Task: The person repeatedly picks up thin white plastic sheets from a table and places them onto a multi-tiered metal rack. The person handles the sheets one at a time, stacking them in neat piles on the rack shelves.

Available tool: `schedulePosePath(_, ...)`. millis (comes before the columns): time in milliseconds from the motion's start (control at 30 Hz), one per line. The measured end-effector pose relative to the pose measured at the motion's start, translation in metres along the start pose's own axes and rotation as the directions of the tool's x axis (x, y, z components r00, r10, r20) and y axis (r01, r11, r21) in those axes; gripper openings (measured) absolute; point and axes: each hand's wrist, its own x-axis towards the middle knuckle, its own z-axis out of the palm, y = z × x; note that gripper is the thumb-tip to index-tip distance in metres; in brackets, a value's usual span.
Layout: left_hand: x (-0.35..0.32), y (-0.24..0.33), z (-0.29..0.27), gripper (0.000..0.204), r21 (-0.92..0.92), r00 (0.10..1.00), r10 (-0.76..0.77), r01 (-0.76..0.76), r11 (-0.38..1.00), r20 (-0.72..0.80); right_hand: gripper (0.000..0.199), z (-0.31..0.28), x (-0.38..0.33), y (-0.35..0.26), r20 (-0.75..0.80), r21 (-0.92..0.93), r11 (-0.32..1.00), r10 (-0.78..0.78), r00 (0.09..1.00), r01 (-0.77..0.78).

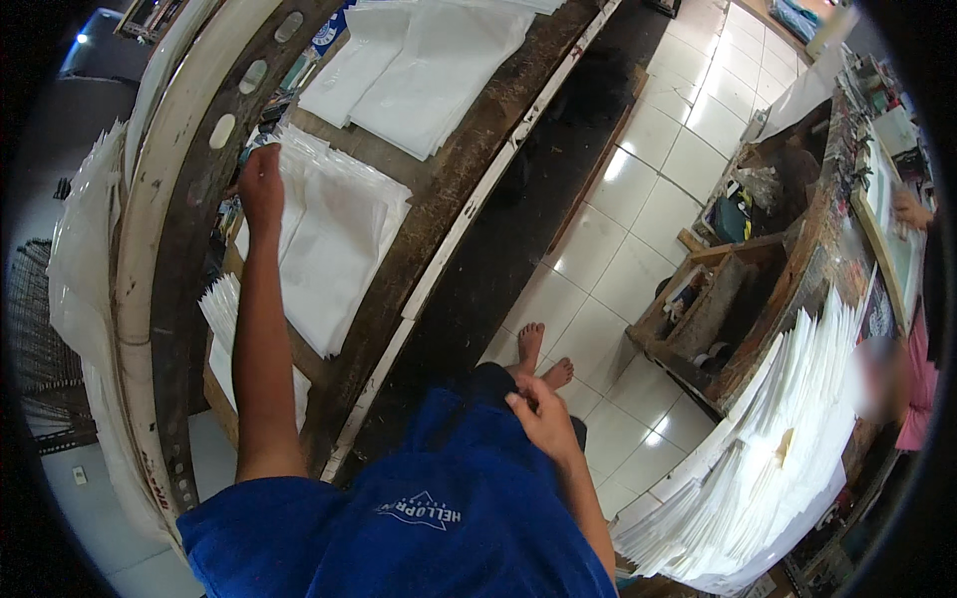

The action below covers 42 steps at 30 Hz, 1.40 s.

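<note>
Near first: our right hand (pixel 543 417) sits at 5 o'clock, fingers curled loosely against the blue shorts (pixel 469 419), holding nothing. Bare feet (pixel 543 357) just beyond it on the white tiled floor (pixel 648 199).

Our left hand (pixel 261 189) is out at 10 o'clock, arm fully stretched across the wooden workbench (pixel 439 199). It rests at the far left edge of the nearer stack of white plastic bags (pixel 334 249); we see only the back of the hand, so we cannot tell if the fingers pinch a bag or lie flat on it.

Judgement: we're at the reach/pick step on that stack. Next move calls for getting fingertips under 1 top sheet only and peeling it clear without dragging the rest.

Farther: 2nd stack of white bags (pixel 419 70) at 12 o'clock on the same bench. At 4 o'clock, a fanned pile of white sheets (pixel 788 439). At 3 o'clock, another person's hand (pixel 909 211) on a flat frame.
</note>
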Motion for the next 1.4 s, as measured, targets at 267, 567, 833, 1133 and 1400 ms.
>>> schedulePosePath(267,0.057,-0.096,-0.023,0.039,-0.005,0.889,-0.457,0.457,0.89,-0.036,0.042,-0.005,-0.025,0.029,-0.043,-0.077,0.953,0.291,0.956,-0.294)
schedulePosePath(567,0.061,-0.134,-0.002,0.038,0.031,0.877,-0.476,0.475,0.88,0.067,0.084,0.037,0.094,-0.033,0.021,0.306,0.952,-0.034,0.999,0.026)
schedulePosePath(833,0.053,-0.146,0.005,0.038,0.004,0.863,-0.489,0.493,0.87,0.128,0.086,0.083,0.156,-0.105,0.017,0.353,0.928,-0.138,0.99,0.123)
schedulePosePath(1133,0.049,-0.153,0.003,0.038,-0.007,0.852,-0.5,0.507,0.862,0.155,0.082,0.087,0.155,-0.107,0.017,0.344,0.932,-0.125,0.992,0.111)
schedulePosePath(1400,0.054,-0.163,0.01,0.038,0.006,0.855,-0.484,0.491,0.871,0.186,0.081,0.087,0.155,-0.112,0.027,0.396,0.918,-0.041,0.999,0.027)
